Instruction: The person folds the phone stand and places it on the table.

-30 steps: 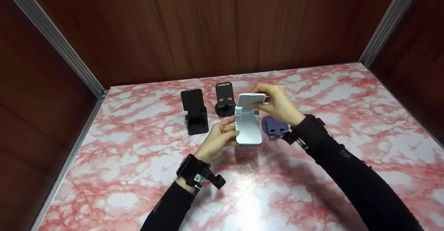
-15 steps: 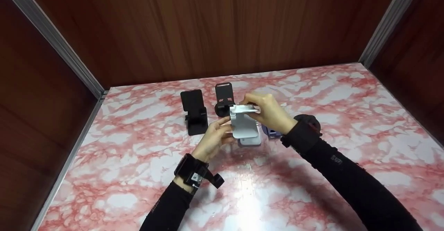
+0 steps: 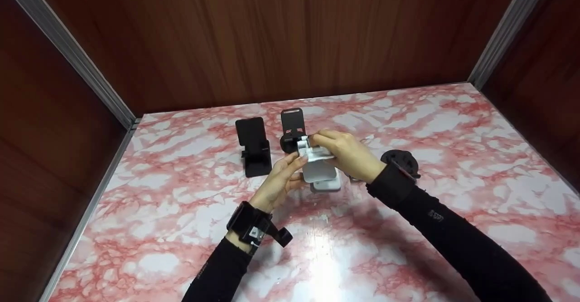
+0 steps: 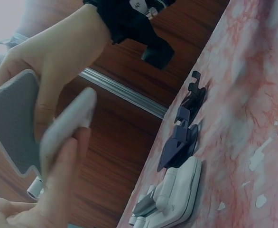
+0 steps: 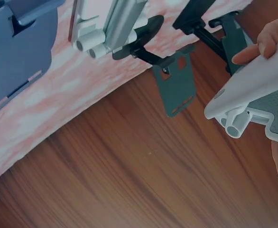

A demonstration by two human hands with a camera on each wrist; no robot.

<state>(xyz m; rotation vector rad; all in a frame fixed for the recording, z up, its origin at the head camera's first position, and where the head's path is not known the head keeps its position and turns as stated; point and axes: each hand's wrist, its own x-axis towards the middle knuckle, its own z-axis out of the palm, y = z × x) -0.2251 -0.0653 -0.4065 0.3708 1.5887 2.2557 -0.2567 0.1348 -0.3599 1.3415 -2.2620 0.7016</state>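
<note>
My left hand point(image 3: 277, 180) pinches the white stand point(image 3: 319, 172) mid-frame, probably bracing it; right hand point(image 3: 351, 153) grips its other side. Held off the bench point(image 3: 158, 229), likely for clearance.

Glare point(image 3: 324, 270): white patch on my table point(image 3: 158, 229), near side. Shadow point(image 3: 385, 229): soft, beside my right sleeve point(image 3: 460, 238). Walls point(image 3: 217, 39): dim. Left wrist view: strong glow point(image 4: 4, 16), upper left corner; white stand point(image 4: 68, 123) I hold, softly blurred. Right wrist view: cool-tinted.
</note>
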